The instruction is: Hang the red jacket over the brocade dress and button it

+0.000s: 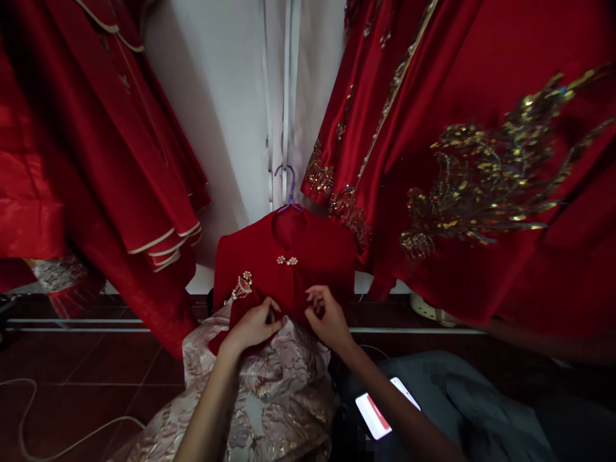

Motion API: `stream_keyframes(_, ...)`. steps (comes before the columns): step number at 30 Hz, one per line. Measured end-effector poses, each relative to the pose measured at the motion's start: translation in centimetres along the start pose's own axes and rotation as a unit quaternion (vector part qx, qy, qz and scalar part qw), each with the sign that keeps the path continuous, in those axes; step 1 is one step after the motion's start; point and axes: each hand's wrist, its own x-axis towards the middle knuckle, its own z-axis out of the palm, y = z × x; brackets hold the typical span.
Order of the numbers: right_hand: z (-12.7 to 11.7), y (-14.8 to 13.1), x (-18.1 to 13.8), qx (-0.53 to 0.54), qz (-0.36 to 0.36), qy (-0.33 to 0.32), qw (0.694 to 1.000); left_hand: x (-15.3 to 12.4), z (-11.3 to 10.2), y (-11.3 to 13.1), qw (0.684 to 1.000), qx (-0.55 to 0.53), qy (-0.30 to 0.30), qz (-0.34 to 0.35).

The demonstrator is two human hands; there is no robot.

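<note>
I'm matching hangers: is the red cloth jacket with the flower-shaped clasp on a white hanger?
No, the jacket hangs on a thin purple hanger that shows above it.

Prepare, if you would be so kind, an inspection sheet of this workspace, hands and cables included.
Surface: pale gold-patterned brocade lies bunched below the red jacket; dark tiled floor shows at the left.
Job's things: the jacket is on a purple hanger, with a flower clasp below the neckline and a beaded brooch.
Clutter: a phone with its screen lit, at the lower right.
Hands: left hand at the jacket's lower front; right hand before it, fingers curled; whether either grips fabric cannot be told.
Cables: pale cable curving across the floor.
Surroundings: red garments hang on both sides, one with gold sequin embroidery.
</note>
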Motion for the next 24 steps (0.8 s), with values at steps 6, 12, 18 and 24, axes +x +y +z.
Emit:
stream_keyframes(6,2.6,0.2,-0.6,-0.117,-0.093,-0.077,0.986,-1.2,-0.8,0.4,0.996,-0.075,0.035,-0.031)
stream_keyframes(12,2.2,3.1,0.3,0.015,-0.004,0.057,0.998,-0.9,-0.1,0.2,0.984,-0.138,0.048,-0.099)
stream_keyframes(18,-1.0,-0.5,2.4,0.121,0.086,0.159,0.976,0.5,0.6,1.3,0.994,-0.043,0.083,-0.057)
stream_keyframes(24,-3.6,-4.7,2.0,0.239,0.057,0.039,0.969,1.2,-2.2,-0.1,0.938,-0.018,0.341,-0.063)
